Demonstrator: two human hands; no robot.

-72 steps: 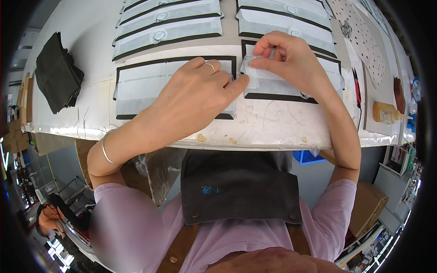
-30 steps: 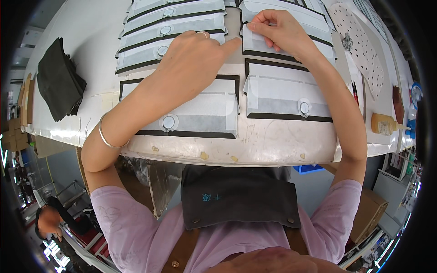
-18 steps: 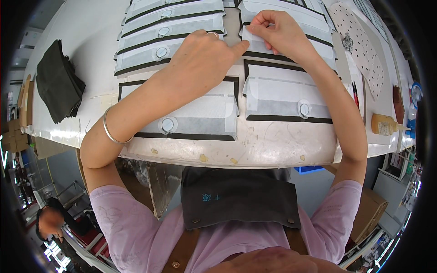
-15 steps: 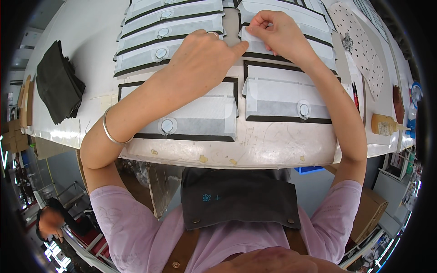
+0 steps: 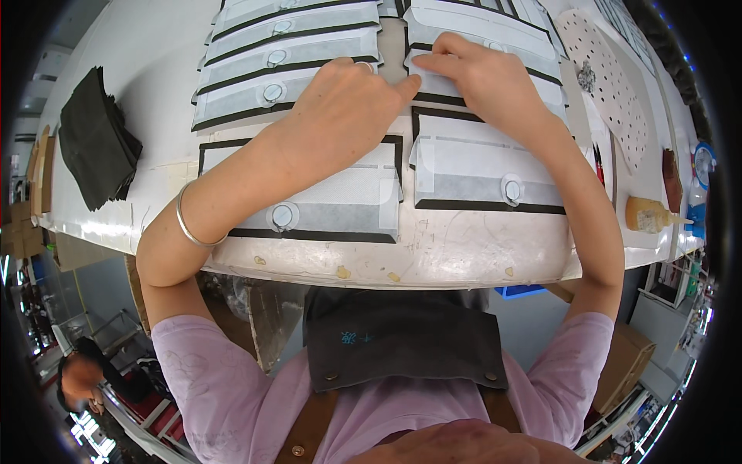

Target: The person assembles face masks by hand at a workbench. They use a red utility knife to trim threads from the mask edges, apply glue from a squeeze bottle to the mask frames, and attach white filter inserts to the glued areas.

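Flat white-and-grey panels with black edging, each bearing a round metallic disc, lie in two columns. My left hand (image 5: 352, 100) is palm down over the left column. One of its digits stretches right to the left end of a panel (image 5: 437, 87) in the right column; the other fingers curl down out of sight. At the same panel's upper left corner, my right hand (image 5: 495, 81) rests with fingers stretched and apart, a fingertip on the edge. Nearer to me lie a left panel (image 5: 340, 213), partly under my left forearm, and a right panel (image 5: 464, 174).
A stack of black sheets (image 5: 97, 143) lies at the left. On the right are a perforated white board (image 5: 610, 85), a red pen (image 5: 598, 164), a brown piece (image 5: 671, 178) and a yellowish glue bottle (image 5: 645, 215). The table's curved front edge (image 5: 386, 282) is close to my body.
My right hand has gone from a pinch above the panel to stretched fingers at its corner, moving slightly nearer to me. The left hand has shifted slightly nearer to me.
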